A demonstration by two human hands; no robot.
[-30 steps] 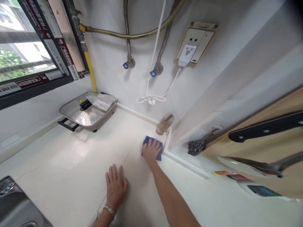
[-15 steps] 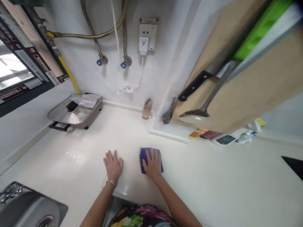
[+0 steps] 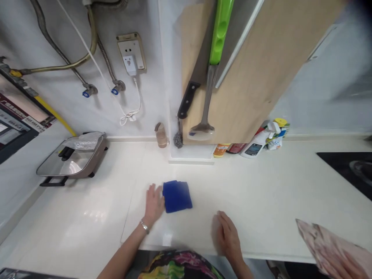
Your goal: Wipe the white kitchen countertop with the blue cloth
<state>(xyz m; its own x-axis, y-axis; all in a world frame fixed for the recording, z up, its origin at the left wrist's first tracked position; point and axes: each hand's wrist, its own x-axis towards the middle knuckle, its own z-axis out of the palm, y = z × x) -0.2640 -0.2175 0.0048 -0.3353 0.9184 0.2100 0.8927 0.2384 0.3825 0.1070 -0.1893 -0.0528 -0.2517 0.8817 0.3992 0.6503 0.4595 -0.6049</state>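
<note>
A folded blue cloth (image 3: 177, 197) lies flat on the white countertop (image 3: 261, 193) in front of me. At its left edge is my left hand (image 3: 154, 203), open, with the thumb side against or just beside the cloth; I cannot tell whether they touch. My right hand (image 3: 228, 233) is to the right of the cloth, near the counter's front edge. Its fingers are stretched out and slightly blurred, and nothing shows in them.
An electric pan (image 3: 84, 164) with a glass lid stands at the left. Against the back lean a cutting board (image 3: 241, 97), a knife (image 3: 188, 99) and a green-handled ladle (image 3: 213, 73). A spray bottle (image 3: 254, 145), a black stove (image 3: 348, 166) and pink patterned material (image 3: 328, 242) are at right.
My right hand has left the blue cloth and moved right and nearer to me. My left hand has come to the cloth's left edge. The view has turned right, bringing in the pink material.
</note>
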